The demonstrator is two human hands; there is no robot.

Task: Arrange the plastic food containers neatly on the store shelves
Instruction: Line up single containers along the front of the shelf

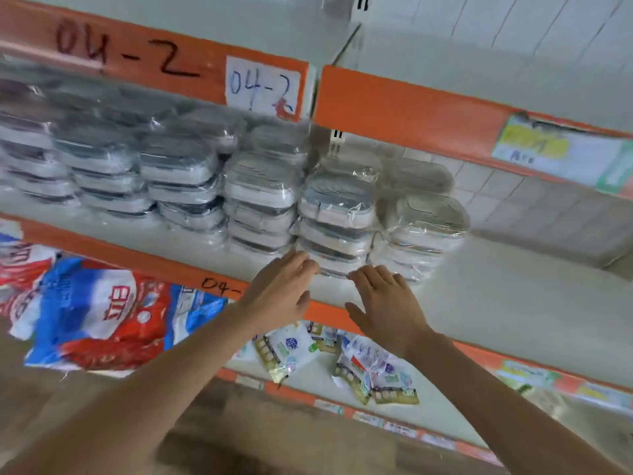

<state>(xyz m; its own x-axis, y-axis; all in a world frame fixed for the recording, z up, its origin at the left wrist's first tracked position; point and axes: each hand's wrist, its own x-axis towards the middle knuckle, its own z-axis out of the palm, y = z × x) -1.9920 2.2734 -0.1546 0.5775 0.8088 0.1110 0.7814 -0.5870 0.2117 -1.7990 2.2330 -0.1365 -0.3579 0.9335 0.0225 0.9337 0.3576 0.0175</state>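
Reaching flat, both hands [284, 289] meet a container stack [337, 221] lying crosswise.

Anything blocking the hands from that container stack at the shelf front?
Nothing visible. The left hand and right hand are open at the shelf edge, fingertips at or nearly at the bottom of the wrapped container stack. Only bare shelf lies between them.

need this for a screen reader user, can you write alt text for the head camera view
Two open hands, the left hand and the right hand, reach toward stacks of plastic-wrapped food containers lined up on an orange-edged store shelf marked 04-2. Bagged goods lie on the shelf below.
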